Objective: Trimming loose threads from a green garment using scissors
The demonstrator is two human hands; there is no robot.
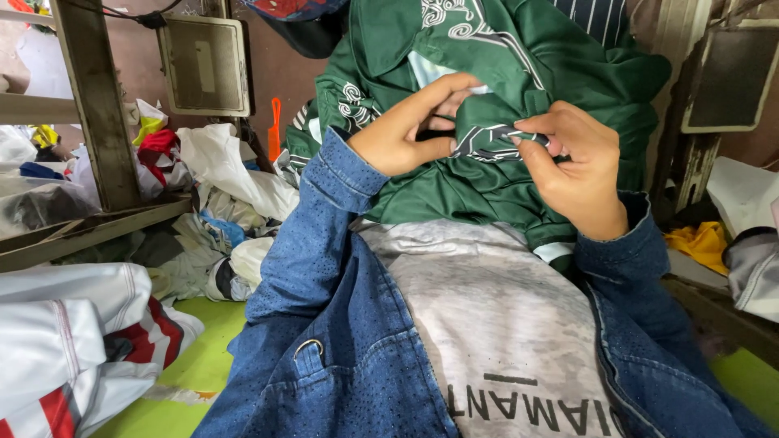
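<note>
A dark green garment [495, 57] with white swirl patterning lies bunched over my lap, above my grey printed shirt and blue denim jacket. My left hand [406, 130] grips a fold of the green cloth, thumb on top and fingers curled behind it. My right hand [576, 166] pinches the patterned trim edge of the same garment between thumb and forefinger, close to the left hand. The stretch of trim between the two hands is held taut. What lies under the garment is hidden.
A heap of white, red and blue garments [203, 178] fills the left side around a wooden frame leg [97, 105]. Folded white and red cloth [73, 341] lies at the lower left on a lime green surface [203, 357]. A yellow cloth [698, 243] sits at the right.
</note>
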